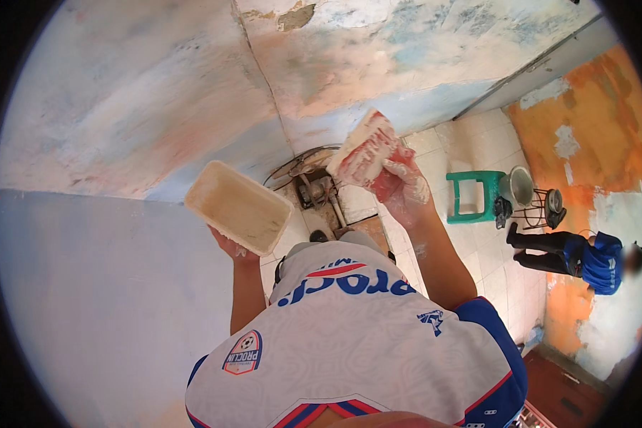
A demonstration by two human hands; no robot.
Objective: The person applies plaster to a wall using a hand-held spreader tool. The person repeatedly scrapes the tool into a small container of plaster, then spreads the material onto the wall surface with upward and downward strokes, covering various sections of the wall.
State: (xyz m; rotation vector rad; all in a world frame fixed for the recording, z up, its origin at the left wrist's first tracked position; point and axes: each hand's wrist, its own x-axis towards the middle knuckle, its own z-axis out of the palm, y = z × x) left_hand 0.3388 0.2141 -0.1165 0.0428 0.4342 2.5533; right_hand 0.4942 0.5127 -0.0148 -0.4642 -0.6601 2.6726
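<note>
My left hand (pixel 232 244) grips a cream rectangular plastic tub (pixel 239 207) from below and along its near side. The tub tilts so its inside faces me, and pale residue coats it. Most of that hand's fingers are hidden behind the tub. My right hand (pixel 404 191), smeared with white paste, is closed round a red putty spreader (pixel 364 151). White paste streaks the spreader's broad face. Tub and spreader are held apart, in front of a wall (pixel 171 107) with patchy white, blue and pinkish colouring.
A green plastic stool (pixel 486 194) stands on the tiled floor at right, beside a grey basin (pixel 518 187) and a small dark stand (pixel 538 210). Another person in blue (pixel 603 262) is by the orange patchy wall (pixel 567 107). Near my feet is a floor recess with pipes (pixel 319 191).
</note>
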